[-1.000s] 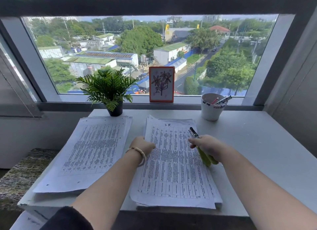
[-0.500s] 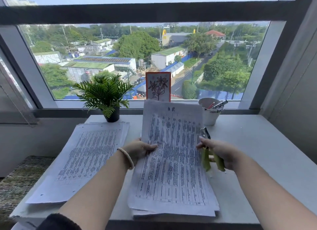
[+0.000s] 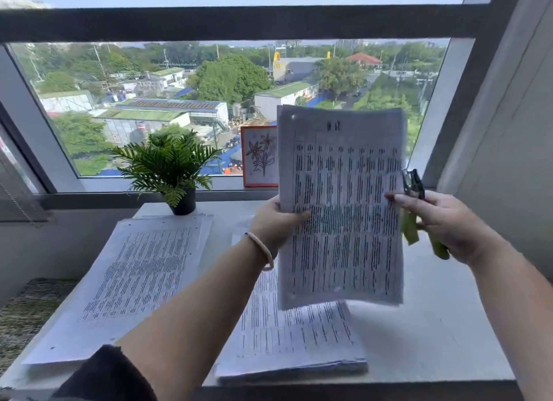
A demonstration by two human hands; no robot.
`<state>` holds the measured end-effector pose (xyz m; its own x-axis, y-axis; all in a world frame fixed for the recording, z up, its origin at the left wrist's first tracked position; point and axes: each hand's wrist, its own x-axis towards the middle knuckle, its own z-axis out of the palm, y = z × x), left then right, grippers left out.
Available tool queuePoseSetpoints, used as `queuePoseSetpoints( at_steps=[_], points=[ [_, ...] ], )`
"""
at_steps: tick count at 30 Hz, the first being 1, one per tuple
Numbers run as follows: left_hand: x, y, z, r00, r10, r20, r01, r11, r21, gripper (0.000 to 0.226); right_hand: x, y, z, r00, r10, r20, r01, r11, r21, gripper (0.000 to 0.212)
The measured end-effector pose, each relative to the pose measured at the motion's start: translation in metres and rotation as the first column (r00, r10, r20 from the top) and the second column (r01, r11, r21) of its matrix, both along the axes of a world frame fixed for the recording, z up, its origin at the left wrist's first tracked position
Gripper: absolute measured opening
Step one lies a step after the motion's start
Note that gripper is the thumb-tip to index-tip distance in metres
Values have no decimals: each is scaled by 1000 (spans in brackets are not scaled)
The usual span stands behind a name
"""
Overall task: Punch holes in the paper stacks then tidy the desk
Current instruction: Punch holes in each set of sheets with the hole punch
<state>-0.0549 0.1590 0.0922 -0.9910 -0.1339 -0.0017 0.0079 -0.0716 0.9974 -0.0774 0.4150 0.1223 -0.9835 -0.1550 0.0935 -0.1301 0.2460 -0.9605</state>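
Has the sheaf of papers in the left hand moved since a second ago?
Yes. The sheaf of papers has risen off the right paper stack and now stands upright, covering part of the flower picture.

Flower card (image 3: pixel 258 158) right part hidden behind held sheets (image 3: pixel 341 206); print blurred, unreadable

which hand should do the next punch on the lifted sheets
Right. The right hand already grips the green-handled hole punch at the right edge of the lifted sheets, while the left hand is busy pinching their left edge.
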Motion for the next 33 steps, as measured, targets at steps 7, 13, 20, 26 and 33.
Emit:
queuePoseSetpoints(
  at_steps=[7, 13, 20, 26, 33],
  points=[
    [11, 32, -8, 987, -18, -158, -17, 975, -221, 12, 39, 25, -16, 973, -29, -227, 38, 999, 34, 73],
    [20, 35, 4, 970, 17, -243, -96, 943, -317, 26, 47, 17, -24, 974, -86, -212, 90, 996, 9, 33],
    [28, -2, 24, 928, 118, -353, -228, 929, -291, 13, 40, -21, -1, 968, 101, -229, -103, 995, 2, 24],
    [37, -27, 9, 933, 214, -290, -305, 898, -318, 31, 24, -41, -23, 966, 123, -229, -102, 989, 104, 17],
    [32, -39, 19, 950, 213, -229, -283, 897, -340, 10, 13, -41, -9, 989, 106, -99, -109, 994, -23, 26]
  ],
)
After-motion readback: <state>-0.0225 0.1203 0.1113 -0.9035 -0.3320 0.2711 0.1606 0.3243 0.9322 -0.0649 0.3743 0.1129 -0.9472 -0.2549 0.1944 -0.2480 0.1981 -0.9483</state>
